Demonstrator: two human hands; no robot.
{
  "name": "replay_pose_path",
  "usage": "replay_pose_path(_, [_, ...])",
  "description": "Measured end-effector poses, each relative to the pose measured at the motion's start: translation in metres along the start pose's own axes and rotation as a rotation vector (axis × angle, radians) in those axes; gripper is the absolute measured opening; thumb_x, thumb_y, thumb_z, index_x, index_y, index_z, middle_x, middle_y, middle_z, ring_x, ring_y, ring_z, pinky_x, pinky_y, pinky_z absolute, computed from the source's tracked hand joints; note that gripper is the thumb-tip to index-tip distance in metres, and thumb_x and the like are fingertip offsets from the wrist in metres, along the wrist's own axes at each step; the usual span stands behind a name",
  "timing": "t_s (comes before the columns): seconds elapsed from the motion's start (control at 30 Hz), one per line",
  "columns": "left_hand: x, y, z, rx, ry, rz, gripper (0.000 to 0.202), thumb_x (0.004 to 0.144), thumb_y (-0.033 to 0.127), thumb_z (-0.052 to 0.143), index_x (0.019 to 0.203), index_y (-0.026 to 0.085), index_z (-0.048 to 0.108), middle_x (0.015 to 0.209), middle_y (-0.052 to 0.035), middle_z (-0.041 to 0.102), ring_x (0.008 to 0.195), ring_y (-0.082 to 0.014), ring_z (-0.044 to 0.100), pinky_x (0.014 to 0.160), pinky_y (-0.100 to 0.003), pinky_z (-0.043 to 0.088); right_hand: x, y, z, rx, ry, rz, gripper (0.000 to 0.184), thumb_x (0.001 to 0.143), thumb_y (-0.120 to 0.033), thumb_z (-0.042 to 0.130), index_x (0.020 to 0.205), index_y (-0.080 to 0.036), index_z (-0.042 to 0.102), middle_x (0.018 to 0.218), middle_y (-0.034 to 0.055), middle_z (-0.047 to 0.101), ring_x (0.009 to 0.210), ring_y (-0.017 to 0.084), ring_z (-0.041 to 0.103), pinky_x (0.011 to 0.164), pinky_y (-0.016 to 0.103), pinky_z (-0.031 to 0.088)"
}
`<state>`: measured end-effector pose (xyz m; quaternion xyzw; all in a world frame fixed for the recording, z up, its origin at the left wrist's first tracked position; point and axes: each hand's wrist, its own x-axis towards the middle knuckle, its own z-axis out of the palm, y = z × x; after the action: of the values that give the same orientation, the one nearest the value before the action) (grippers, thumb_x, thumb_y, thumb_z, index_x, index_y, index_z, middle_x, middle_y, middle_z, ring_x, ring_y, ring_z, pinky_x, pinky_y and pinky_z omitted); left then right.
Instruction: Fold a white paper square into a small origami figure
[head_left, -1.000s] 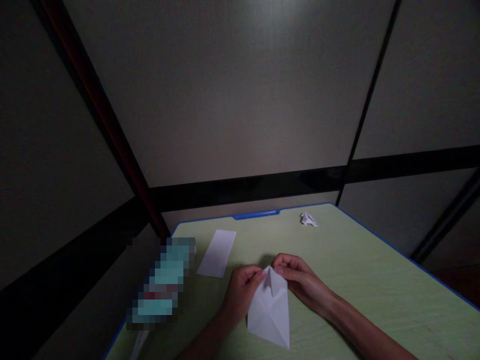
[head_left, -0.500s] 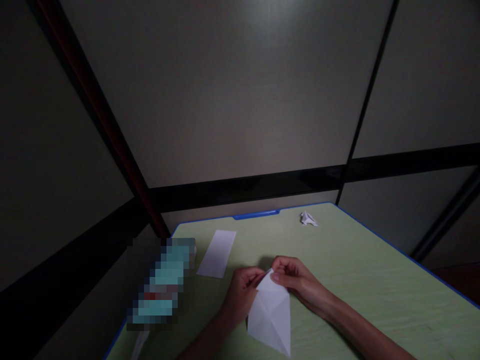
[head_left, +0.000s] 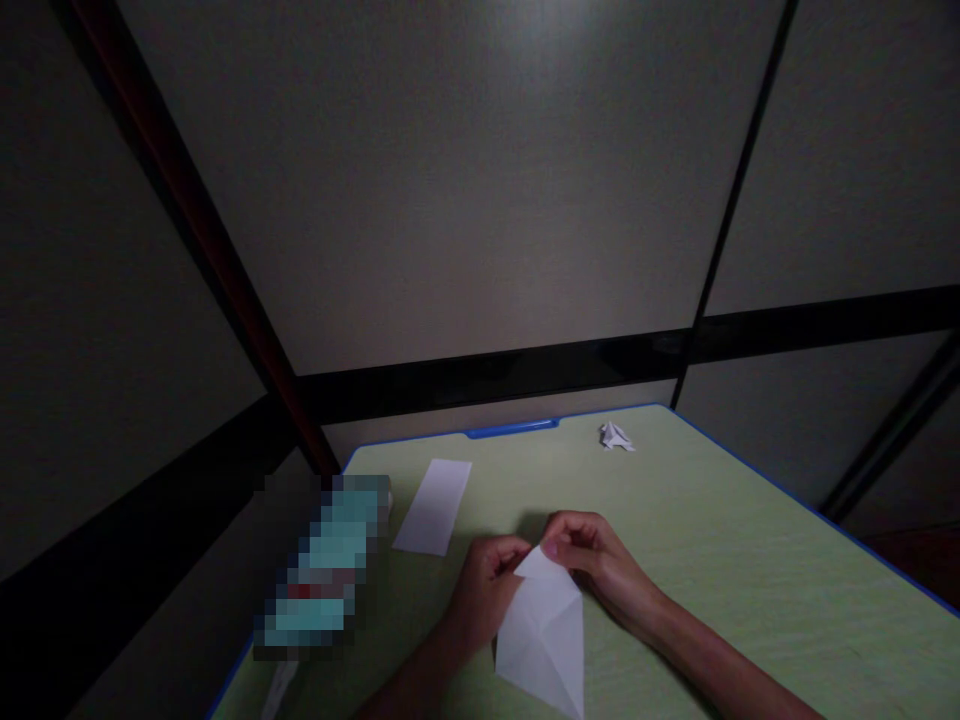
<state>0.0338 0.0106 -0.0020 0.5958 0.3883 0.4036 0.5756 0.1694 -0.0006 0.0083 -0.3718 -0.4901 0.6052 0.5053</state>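
A creased white sheet of paper (head_left: 541, 640), partly folded to a point at its far end, lies between my hands over the green table. My left hand (head_left: 486, 590) is closed on the paper's left side near the folded tip, its fingertips partly hidden behind the paper. At the tip's right side my right hand (head_left: 589, 550) pinches the paper between thumb and fingers. Crossing crease lines run over the near part of the sheet.
A flat white paper strip (head_left: 435, 507) lies to the left on the table (head_left: 720, 560). A small folded paper figure (head_left: 615, 437) sits at the far right. A blurred-out teal object (head_left: 330, 560) is at the left edge, and a blue handle (head_left: 513, 429) at the back edge.
The paper between my hands has shifted slightly to the right and toward me. My right thumb has moved a little up at the tip. Both hands keep their grip.
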Motion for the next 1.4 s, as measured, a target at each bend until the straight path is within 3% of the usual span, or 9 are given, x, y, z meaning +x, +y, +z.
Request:
replay_pose_path(0.2, [-0.0013, 0.0023, 0.0009, 0.026, -0.003, 0.017, 0.010, 0.051, 0.010, 0.045, 0.048, 0.011, 0.054, 0.041, 0.0047, 0.045, 0.040, -0.0067, 0.038, 0.038, -0.017, 0.024, 0.0000, 0.0010, 0.0000, -0.001, 0.026, -0.026, 0.012, 0.056, -0.015, 0.059, 0.048, -0.011, 0.051, 0.042, -0.0050, 0.043, 0.041, 0.005, 0.034, 0.040, 0.018, 0.019])
replay_pose_path(0.53, [0.0030, 0.0058, -0.0020, -0.052, 0.118, -0.019, 0.005, 0.050, 0.012, 0.048, 0.044, 0.012, 0.049, 0.039, 0.0055, 0.041, 0.041, -0.0076, 0.040, 0.038, -0.017, 0.025, 0.0029, -0.0028, 0.0013, -0.127, -0.062, 0.007, 0.026, 0.062, -0.034, 0.054, 0.050, -0.012, 0.047, 0.042, -0.0058, 0.037, 0.040, 0.004, 0.028, 0.040, 0.019, 0.017])
replay_pose_path(0.77, [0.0064, 0.0024, -0.0043, -0.033, 0.131, 0.025, 0.017, 0.058, 0.023, 0.051, 0.046, 0.012, 0.051, 0.041, 0.0041, 0.045, 0.041, -0.0065, 0.038, 0.039, -0.017, 0.025, 0.0023, 0.0004, 0.0010, -0.215, -0.070, -0.017, 0.031, 0.063, -0.040, 0.051, 0.049, -0.013, 0.046, 0.041, -0.0067, 0.033, 0.038, 0.004, 0.026, 0.037, 0.018, 0.016])
replay_pose_path(0.93, [0.0061, 0.0023, -0.0035, -0.054, 0.066, -0.003, 0.014, 0.057, 0.025, 0.056, 0.052, 0.011, 0.054, 0.046, 0.0018, 0.053, 0.041, -0.0070, 0.042, 0.039, -0.017, 0.028, 0.0007, 0.0002, 0.0016, -0.239, -0.084, -0.014, 0.030, 0.063, -0.040, 0.051, 0.050, -0.014, 0.044, 0.039, -0.0072, 0.035, 0.034, 0.003, 0.027, 0.033, 0.017, 0.018])
replay_pose_path(1.1, [0.0050, 0.0052, -0.0023, -0.021, 0.105, -0.012, 0.016, 0.053, 0.024, 0.059, 0.049, 0.011, 0.052, 0.042, 0.0026, 0.051, 0.037, -0.0066, 0.041, 0.036, -0.016, 0.027, 0.0003, -0.0021, 0.0033, -0.220, -0.076, 0.019, 0.034, 0.065, -0.044, 0.046, 0.050, -0.014, 0.044, 0.039, -0.0063, 0.036, 0.033, 0.004, 0.030, 0.032, 0.017, 0.020])
replay_pose_path(1.17, [0.0049, 0.0063, -0.0020, -0.002, 0.135, 0.003, 0.016, 0.053, 0.024, 0.059, 0.047, 0.011, 0.051, 0.040, 0.0037, 0.049, 0.036, -0.0062, 0.040, 0.036, -0.016, 0.027, 0.0000, -0.0026, 0.0039, -0.219, -0.083, 0.011, 0.034, 0.067, -0.043, 0.043, 0.050, -0.014, 0.044, 0.040, -0.0059, 0.036, 0.035, 0.004, 0.031, 0.034, 0.017, 0.022])
replay_pose_path(1.4, [0.0061, 0.0040, -0.0022, 0.003, 0.175, 0.024, 0.020, 0.055, 0.027, 0.057, 0.045, 0.012, 0.048, 0.038, 0.0046, 0.046, 0.035, -0.0055, 0.037, 0.035, -0.016, 0.025, 0.0000, 0.0044, 0.0056, -0.253, -0.051, -0.069, 0.024, 0.055, -0.029, 0.062, 0.065, -0.014, 0.046, 0.050, -0.0071, 0.036, 0.044, 0.005, 0.032, 0.039, 0.017, 0.025])
